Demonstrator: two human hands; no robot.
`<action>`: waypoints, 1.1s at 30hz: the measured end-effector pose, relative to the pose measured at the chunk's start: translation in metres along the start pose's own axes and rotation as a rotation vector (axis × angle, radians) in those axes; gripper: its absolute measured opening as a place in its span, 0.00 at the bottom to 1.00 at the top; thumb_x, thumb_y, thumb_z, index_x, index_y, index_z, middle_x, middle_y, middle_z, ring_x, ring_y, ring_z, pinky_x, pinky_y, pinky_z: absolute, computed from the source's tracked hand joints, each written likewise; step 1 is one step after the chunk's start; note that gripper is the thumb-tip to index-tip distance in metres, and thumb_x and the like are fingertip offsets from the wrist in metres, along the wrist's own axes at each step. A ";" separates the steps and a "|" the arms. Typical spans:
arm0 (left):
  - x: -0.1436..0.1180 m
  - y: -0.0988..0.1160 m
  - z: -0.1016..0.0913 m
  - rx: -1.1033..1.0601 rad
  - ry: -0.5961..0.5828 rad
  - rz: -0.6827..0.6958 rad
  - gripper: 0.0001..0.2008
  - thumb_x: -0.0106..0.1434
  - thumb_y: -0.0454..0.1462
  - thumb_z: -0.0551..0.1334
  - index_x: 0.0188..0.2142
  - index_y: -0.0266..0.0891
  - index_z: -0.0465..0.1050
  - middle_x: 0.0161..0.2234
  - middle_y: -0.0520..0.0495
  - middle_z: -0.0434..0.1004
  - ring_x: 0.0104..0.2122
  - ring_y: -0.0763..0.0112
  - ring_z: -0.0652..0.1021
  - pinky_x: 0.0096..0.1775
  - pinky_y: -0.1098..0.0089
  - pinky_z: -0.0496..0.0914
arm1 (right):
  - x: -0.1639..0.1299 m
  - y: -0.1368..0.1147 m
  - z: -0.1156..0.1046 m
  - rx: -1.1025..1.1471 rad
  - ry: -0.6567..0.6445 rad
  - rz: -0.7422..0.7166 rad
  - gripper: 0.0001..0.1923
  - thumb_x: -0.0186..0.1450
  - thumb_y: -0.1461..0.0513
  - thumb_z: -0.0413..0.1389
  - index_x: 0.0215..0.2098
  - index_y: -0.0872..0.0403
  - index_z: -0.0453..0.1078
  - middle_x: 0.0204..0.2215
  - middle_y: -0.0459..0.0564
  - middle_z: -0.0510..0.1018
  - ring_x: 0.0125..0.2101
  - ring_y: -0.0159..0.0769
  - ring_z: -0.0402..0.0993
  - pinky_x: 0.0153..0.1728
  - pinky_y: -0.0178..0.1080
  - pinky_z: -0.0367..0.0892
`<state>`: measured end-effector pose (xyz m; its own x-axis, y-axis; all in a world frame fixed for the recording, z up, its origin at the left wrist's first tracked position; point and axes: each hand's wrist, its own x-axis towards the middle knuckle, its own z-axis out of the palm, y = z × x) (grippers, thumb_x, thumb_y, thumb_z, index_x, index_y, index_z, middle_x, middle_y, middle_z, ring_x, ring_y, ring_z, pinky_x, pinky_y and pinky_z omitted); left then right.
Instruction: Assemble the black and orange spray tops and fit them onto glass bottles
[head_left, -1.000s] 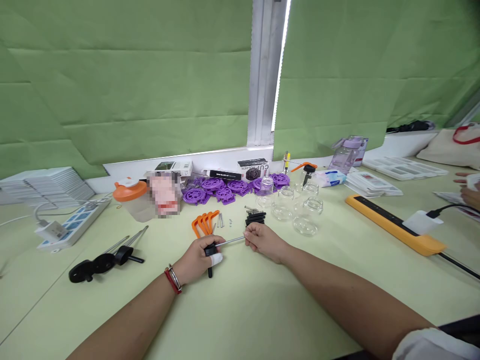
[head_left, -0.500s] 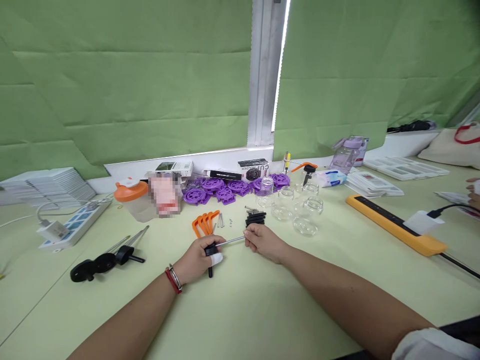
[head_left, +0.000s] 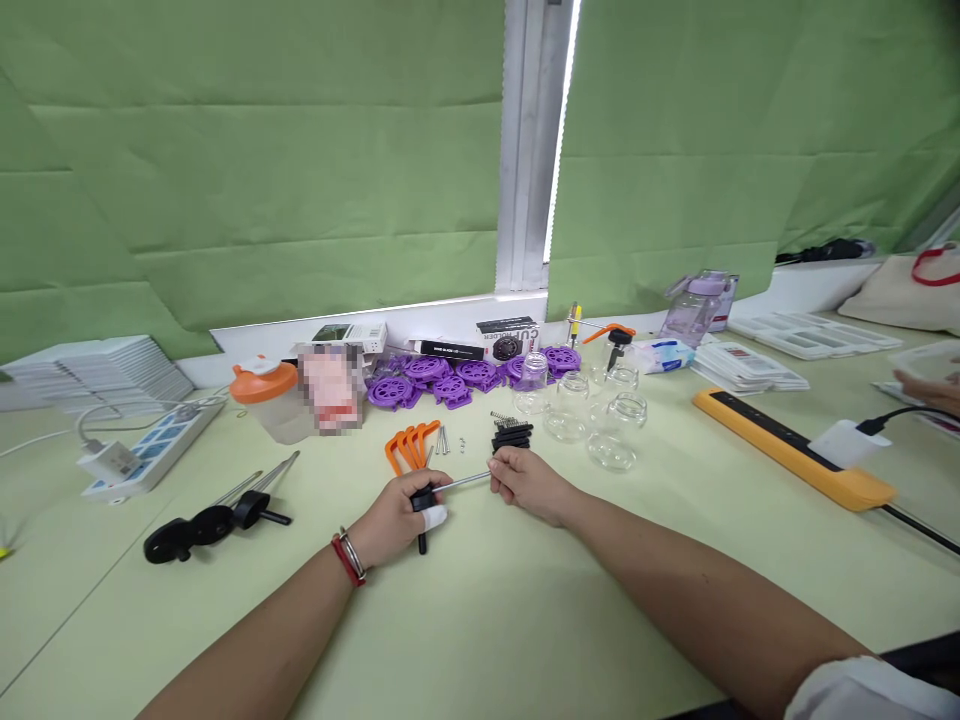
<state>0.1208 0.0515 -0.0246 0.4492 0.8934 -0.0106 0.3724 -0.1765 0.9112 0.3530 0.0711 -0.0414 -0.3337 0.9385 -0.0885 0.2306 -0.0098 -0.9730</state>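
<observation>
My left hand [head_left: 405,502] is closed around a black round plastic part [head_left: 422,499] with a short peg [head_left: 422,542] pointing down below the fingers. A thin metal rod [head_left: 469,481] runs from this part to the right. My right hand [head_left: 527,484] pinches the rod's far end; the fingers hide its tip. Just beyond my left hand lie orange crank handles [head_left: 409,446] and several screws [head_left: 444,440]. Past my right fingertips are stacked black pieces [head_left: 511,436] and small springs [head_left: 508,419]. Similar black parts with metal rods [head_left: 214,523] lie to the left.
Purple openwork discs [head_left: 450,388] line the back, with glass jars [head_left: 615,440] at their right. An orange-lidded shaker [head_left: 270,395] and a white power strip [head_left: 154,455] stand left. A yellow power strip [head_left: 795,450] lies right. Another person's hand [head_left: 930,390] is at the right edge.
My two hands keep the same hold on the black part and rod, with hardly any movement. At the right edge, the other person's hand has moved further into view.
</observation>
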 end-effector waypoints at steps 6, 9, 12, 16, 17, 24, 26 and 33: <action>0.001 -0.001 0.000 -0.009 -0.008 0.008 0.19 0.54 0.42 0.63 0.45 0.38 0.70 0.31 0.51 0.68 0.31 0.72 0.68 0.35 0.72 0.65 | 0.001 0.002 -0.001 -0.013 -0.002 0.000 0.19 0.65 0.50 0.46 0.26 0.54 0.63 0.16 0.43 0.65 0.19 0.27 0.59 0.23 0.32 0.56; 0.001 -0.001 0.000 -0.015 -0.010 0.006 0.18 0.55 0.42 0.63 0.45 0.38 0.70 0.31 0.51 0.68 0.31 0.72 0.68 0.35 0.72 0.65 | 0.001 0.001 -0.001 -0.013 0.003 0.007 0.19 0.65 0.49 0.46 0.26 0.54 0.63 0.15 0.42 0.65 0.19 0.27 0.59 0.23 0.32 0.56; 0.000 -0.001 0.000 -0.017 -0.012 0.003 0.18 0.55 0.41 0.63 0.45 0.37 0.69 0.31 0.51 0.67 0.31 0.72 0.68 0.35 0.72 0.65 | 0.001 0.001 -0.001 -0.016 0.001 0.003 0.19 0.64 0.49 0.46 0.26 0.54 0.62 0.16 0.42 0.65 0.19 0.27 0.59 0.23 0.32 0.56; 0.000 0.000 -0.001 -0.019 -0.021 0.003 0.18 0.55 0.40 0.63 0.45 0.38 0.69 0.32 0.51 0.67 0.31 0.72 0.68 0.35 0.72 0.65 | 0.000 0.002 0.000 -0.024 0.008 -0.010 0.18 0.64 0.49 0.47 0.28 0.54 0.62 0.16 0.42 0.65 0.19 0.27 0.59 0.23 0.32 0.55; 0.000 0.000 -0.001 -0.021 -0.025 0.002 0.18 0.55 0.41 0.62 0.45 0.38 0.69 0.32 0.51 0.67 0.31 0.72 0.68 0.35 0.72 0.65 | 0.000 0.002 0.000 -0.026 0.012 -0.011 0.18 0.64 0.49 0.47 0.28 0.54 0.62 0.16 0.42 0.65 0.19 0.27 0.59 0.23 0.32 0.55; 0.000 0.000 -0.001 -0.011 -0.021 0.010 0.18 0.55 0.41 0.63 0.44 0.38 0.70 0.32 0.51 0.67 0.32 0.72 0.68 0.36 0.72 0.65 | 0.001 0.004 0.000 -0.017 0.001 -0.013 0.18 0.65 0.49 0.46 0.28 0.54 0.62 0.17 0.42 0.66 0.19 0.27 0.59 0.23 0.32 0.55; 0.000 0.001 -0.001 -0.008 -0.021 0.014 0.17 0.54 0.41 0.63 0.44 0.38 0.70 0.32 0.51 0.67 0.32 0.72 0.68 0.36 0.72 0.65 | 0.001 0.004 0.000 -0.015 0.000 -0.016 0.17 0.64 0.49 0.47 0.28 0.54 0.62 0.17 0.42 0.66 0.19 0.27 0.59 0.23 0.32 0.55; 0.000 0.002 0.000 -0.025 -0.012 -0.005 0.19 0.53 0.42 0.63 0.44 0.38 0.70 0.32 0.50 0.67 0.32 0.71 0.68 0.36 0.71 0.66 | 0.000 0.001 0.000 0.003 -0.012 -0.011 0.17 0.64 0.49 0.47 0.27 0.54 0.62 0.17 0.42 0.65 0.18 0.27 0.58 0.23 0.32 0.54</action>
<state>0.1209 0.0509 -0.0230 0.4568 0.8893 -0.0199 0.3546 -0.1615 0.9210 0.3532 0.0710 -0.0424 -0.3467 0.9345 -0.0805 0.2245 -0.0006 -0.9745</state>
